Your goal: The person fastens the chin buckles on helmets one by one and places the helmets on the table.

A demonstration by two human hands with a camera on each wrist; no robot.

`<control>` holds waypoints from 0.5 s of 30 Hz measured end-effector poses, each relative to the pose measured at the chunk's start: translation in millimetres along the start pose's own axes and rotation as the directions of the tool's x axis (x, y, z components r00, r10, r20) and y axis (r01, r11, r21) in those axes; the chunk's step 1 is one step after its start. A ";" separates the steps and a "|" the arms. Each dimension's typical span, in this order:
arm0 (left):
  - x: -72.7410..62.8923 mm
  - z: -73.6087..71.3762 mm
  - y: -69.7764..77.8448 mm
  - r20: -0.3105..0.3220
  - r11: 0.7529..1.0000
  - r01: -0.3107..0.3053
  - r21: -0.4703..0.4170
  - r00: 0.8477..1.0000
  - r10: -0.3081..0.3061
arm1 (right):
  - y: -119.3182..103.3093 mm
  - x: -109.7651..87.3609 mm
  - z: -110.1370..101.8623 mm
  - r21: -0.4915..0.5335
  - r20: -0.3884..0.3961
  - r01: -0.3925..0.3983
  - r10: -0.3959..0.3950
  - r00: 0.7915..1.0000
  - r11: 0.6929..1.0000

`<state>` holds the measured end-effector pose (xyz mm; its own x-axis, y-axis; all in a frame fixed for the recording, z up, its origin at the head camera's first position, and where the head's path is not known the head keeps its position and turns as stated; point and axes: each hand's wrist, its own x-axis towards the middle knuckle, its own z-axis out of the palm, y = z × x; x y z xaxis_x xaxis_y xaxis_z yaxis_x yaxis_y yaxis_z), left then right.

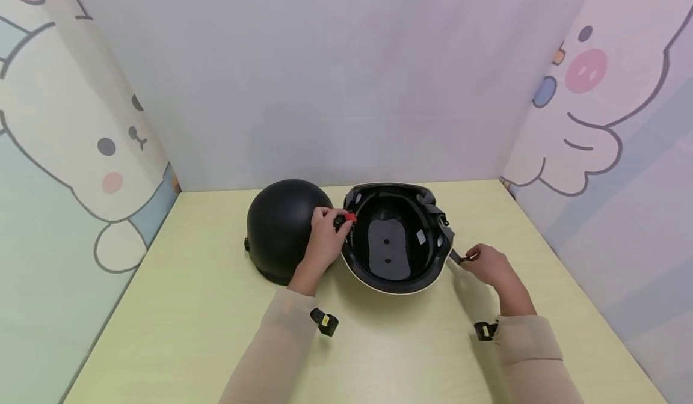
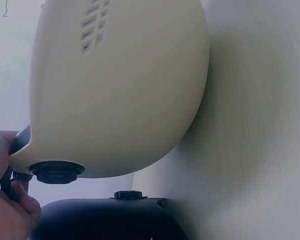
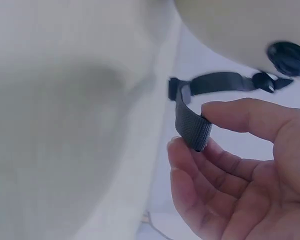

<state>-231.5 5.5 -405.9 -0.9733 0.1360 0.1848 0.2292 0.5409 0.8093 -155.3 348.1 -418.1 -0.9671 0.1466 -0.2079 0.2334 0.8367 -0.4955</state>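
Observation:
A cream helmet (image 2: 120,90) lies upside down on the table, its black padded inside (image 1: 387,250) facing up. Beside it on the left, a black helmet (image 1: 278,229) rests dome up. My left hand (image 1: 323,241) is at the cream helmet's left rim and pinches a black buckle piece with a red part (image 1: 351,217); the fingers partly hide it. Off the right rim, my right hand (image 1: 489,266) pinches the looped end of a dark grey strap (image 3: 192,127) between thumb and fingers. The strap runs back to the cream helmet.
Both helmets stand toward the back of the pale wooden table (image 1: 162,332). A grey cloth backdrop (image 1: 335,91) rises behind it, with cartoon-printed panels (image 1: 612,121) on both sides. Each sleeve has a small black wrist camera (image 1: 325,321) at its cuff.

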 end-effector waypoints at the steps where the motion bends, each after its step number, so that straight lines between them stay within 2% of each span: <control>1: 0.0 0.3 0.1 -0.002 1.000 -0.002 -0.002 1.000 0.002 | 0.4 -2.6 -4.4 0.007 -0.008 -0.003 0.003 1.000 1.000; 7: -0.5 0.3 -0.7 -0.020 1.000 -0.017 -0.021 1.000 0.016 | 1.9 -13.3 -18.8 0.006 0.001 -0.002 0.002 1.000 1.000; 15: -0.5 -0.5 0.2 -0.019 1.000 -0.012 -0.025 1.000 0.012 | 10.0 -19.4 -21.9 -0.054 0.065 0.014 -0.010 0.998 0.998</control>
<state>-231.0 5.2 -405.6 -0.9705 0.1269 0.2048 0.2409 0.5182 0.8206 -136.4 365.2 -400.6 -0.9608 0.1034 -0.2571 0.2142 0.8659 -0.4520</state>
